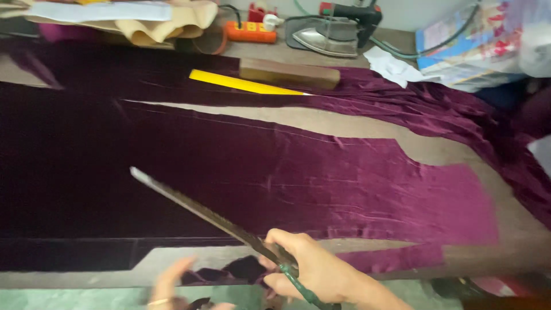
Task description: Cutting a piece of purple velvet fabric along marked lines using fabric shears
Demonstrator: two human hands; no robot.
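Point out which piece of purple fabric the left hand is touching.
The small dark scrap at the table's near edge, beside the left hand. The large cut panel lies flat farther up, and the bunched length lies beyond.

The left hand is motion-blurred, its lower part cut off by the bottom edge.

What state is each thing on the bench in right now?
Scissors: blades closed, lifted over the cloth, gripped by the right hand.
Left hand: blurred, at a small fabric scrap.
Purple velvet cloth: spread flat, partly cut to shape.
Iron: standing flat on its base at the back.
Yellow ruler: lying flat.
Wooden block: lying flat beside the ruler.
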